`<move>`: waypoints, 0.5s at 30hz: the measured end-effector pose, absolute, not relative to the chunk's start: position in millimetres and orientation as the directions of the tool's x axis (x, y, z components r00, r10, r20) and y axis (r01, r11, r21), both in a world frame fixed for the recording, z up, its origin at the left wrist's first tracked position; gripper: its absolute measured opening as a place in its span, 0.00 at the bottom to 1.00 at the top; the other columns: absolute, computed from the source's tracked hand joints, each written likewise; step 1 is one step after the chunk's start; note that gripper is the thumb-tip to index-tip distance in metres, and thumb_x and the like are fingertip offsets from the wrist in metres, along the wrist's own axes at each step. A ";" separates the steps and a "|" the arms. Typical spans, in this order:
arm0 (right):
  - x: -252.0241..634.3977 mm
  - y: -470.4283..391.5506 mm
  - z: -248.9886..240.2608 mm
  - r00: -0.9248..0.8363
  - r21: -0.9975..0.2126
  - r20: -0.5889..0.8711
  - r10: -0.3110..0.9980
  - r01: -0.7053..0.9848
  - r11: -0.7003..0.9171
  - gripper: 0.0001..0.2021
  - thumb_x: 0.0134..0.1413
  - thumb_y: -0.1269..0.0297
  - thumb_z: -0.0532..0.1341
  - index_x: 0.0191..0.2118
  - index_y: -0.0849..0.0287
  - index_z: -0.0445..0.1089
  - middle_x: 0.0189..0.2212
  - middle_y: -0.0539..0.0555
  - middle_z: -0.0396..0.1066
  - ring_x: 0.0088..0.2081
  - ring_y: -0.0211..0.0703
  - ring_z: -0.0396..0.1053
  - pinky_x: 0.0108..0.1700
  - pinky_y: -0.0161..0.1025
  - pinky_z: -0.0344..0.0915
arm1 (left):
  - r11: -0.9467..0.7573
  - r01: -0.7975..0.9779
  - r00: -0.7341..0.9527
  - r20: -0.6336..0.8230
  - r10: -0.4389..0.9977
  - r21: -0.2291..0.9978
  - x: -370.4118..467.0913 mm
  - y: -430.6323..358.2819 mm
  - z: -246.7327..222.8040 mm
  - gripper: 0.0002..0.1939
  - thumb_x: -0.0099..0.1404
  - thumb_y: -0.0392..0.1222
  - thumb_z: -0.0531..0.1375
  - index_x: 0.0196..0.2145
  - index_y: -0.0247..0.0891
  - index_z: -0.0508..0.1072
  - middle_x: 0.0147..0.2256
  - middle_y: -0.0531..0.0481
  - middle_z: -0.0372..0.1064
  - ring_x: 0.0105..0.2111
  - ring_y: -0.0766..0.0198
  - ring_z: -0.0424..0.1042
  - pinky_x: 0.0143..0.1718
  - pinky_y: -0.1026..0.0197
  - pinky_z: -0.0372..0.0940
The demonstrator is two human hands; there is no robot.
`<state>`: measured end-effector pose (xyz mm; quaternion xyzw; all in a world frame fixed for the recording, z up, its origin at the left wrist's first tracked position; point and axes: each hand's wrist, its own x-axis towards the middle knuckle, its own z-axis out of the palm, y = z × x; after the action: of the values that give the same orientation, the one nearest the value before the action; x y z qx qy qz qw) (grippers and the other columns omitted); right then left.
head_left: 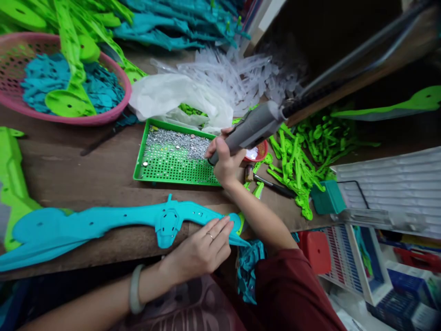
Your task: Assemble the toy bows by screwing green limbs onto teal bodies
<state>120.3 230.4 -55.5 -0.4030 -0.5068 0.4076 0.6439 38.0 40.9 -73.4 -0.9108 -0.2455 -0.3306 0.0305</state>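
Observation:
A long turquoise plastic part (131,217) lies along the front of the wooden bench, with a raised shield-like piece (168,223) on its middle. My left hand (206,246) is closed at its right end, fingers pressed together over the rounded tip; the thumb is hidden. A grey powered screwdriver (253,126) is gripped in my right hand (225,161), tilted, its rear up to the right. Its tip end is low and hidden near my fingers, above the right side of a green perforated tray (138,172) holding many small metal screws (172,140).
A pink basket (117,105) of turquoise pieces stands at left. Behind the tray lie a white plastic bag (151,94) and clear strips (234,69). A hammer (272,184), a small red basket (263,149) and green parts (292,161) are at right.

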 end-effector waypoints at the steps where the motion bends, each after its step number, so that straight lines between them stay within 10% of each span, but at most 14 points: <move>1: 119.5 230.7 -52.3 0.155 -0.931 0.332 0.930 -0.106 0.350 0.21 0.51 0.46 0.66 0.45 0.51 0.61 0.19 0.39 0.61 0.18 0.34 0.63 0.25 0.36 0.65 | -0.878 0.467 0.665 0.614 0.426 0.105 38.0 41.2 -73.2 0.11 0.72 0.34 0.53 0.43 0.30 0.75 0.54 0.34 0.74 0.57 0.48 0.73 0.57 0.49 0.70; 15: 217.3 24.5 18.1 0.155 -0.919 0.393 0.906 0.023 0.394 0.18 0.60 0.57 0.61 0.55 0.47 0.62 0.22 0.43 0.64 0.21 0.38 0.66 0.23 0.37 0.69 | -0.885 0.462 0.716 0.566 0.409 0.054 37.0 48.0 -69.9 0.20 0.72 0.28 0.49 0.58 0.19 0.70 0.58 0.30 0.70 0.58 0.45 0.71 0.60 0.47 0.64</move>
<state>217.3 24.5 18.1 -0.4246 -0.5474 0.3502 0.6304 37.0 48.0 -69.9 -0.9252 -0.2355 -0.2941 0.0455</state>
